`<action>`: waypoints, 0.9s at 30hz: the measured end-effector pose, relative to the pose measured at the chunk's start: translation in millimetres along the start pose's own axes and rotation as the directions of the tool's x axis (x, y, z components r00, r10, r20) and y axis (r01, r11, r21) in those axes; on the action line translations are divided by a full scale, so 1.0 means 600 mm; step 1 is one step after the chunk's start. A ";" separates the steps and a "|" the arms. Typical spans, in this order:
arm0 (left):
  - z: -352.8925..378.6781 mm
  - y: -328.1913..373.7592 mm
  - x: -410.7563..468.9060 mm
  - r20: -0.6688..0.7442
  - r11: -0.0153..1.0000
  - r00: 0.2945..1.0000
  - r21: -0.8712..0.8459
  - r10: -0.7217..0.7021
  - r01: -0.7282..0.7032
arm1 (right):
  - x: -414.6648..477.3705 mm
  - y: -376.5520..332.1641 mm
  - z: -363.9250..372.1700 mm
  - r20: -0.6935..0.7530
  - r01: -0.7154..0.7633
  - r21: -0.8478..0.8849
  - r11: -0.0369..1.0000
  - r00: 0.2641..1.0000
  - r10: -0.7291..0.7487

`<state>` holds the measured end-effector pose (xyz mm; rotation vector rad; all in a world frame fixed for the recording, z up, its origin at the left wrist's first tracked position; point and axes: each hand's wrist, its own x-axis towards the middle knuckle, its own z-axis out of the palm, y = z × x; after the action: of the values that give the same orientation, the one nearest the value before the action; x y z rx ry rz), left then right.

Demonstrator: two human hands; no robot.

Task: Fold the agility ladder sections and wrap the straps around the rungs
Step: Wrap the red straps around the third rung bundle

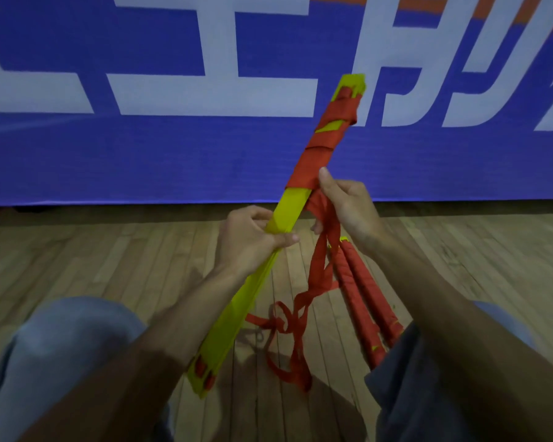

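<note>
- The left hand (253, 239) is closed around the stack of yellow rungs (233, 314) about halfway along its length. The fingers curl over the top and the thumb comes round the near edge.
- The stack is held in the air, tilted. Its near end is low by the person's left knee (61, 346), and its far end points up and to the right against the blue banner (173, 154).
- The red strap (320, 148) is wound in overlapping turns around the upper part of the stack. A little yellow shows through the turns, and the yellow tip is bare.
- The right hand (348, 208) is just below the last turn. Its thumb presses on the edge of the wrap, and its curled fingers grip the loose strap where it leaves the rungs.
- From that hand the loose strap hangs down in twisted loops, ending in a tangle low between the forearms and above the wooden floor (109, 250).
- Short red strap pieces show at the near end of the stack.
- Two wrapped bundles (361, 291) lie side by side on the floor under the right forearm. They are covered in red, and their near ends are hidden by the right knee (428, 393).
- The banner has large white letters and stands along the far edge of the floor.
</note>
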<state>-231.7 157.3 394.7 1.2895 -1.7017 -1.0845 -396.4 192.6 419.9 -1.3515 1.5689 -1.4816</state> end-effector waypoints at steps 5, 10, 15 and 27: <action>0.002 0.001 -0.009 -0.049 0.960 0.982 0.222 0.184 -0.168 | -0.001 0.008 0.003 -0.005 0.048 -0.005 0.999 0.999 -0.048; 0.009 -0.012 -0.003 0.059 0.886 0.946 0.333 0.320 -0.321 | 0.003 0.014 -0.003 -0.047 0.092 -0.020 0.996 0.995 -0.093; 0.010 0.003 -0.007 0.089 0.924 0.920 -0.001 0.381 -0.382 | 0.012 0.014 -0.026 -0.101 0.098 0.108 0.989 0.991 -0.087; -0.026 0.037 -0.032 0.716 0.919 0.681 -0.356 0.153 0.168 | 0.000 -0.014 -0.041 0.133 0.082 0.487 0.869 0.977 -0.167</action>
<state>-220.9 176.2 419.9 0.5974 -1.8580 -2.0330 -416.7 202.5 433.2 -1.2565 0.9309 -1.6451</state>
